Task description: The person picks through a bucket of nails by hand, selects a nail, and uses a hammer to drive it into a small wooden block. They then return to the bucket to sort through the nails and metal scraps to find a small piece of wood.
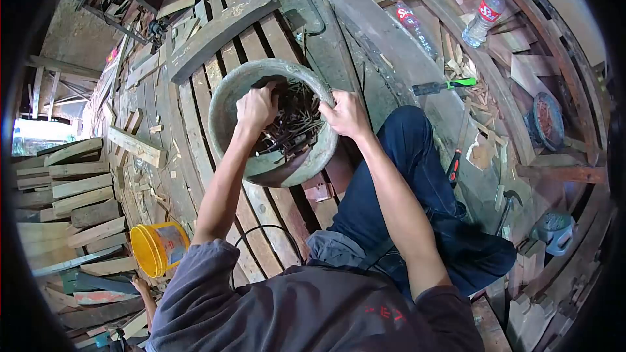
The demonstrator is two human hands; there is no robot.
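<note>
A round, worn grey basin (pixel 225 101) rests on wooden slats in front of me, tilted a little. Inside it lies a heap of dark, rusty nails (pixel 297 120) or similar thin metal pieces. My left hand (pixel 257 112) is inside the basin at the left edge of the heap, its fingers curled down; what they hold, if anything, is hidden. My right hand (pixel 345 114) grips the basin's right rim, with the thumb on the inner side.
A yellow bucket (pixel 149 251) stands at the lower left, near another person's hand (pixel 139 284). To the right lie a green-handled tool (pixel 462 83), a red-and-black handle (pixel 454 166), a hammer (pixel 507 208) and bottles (pixel 484 18). Stacked wood (pixel 85 199) is at the left.
</note>
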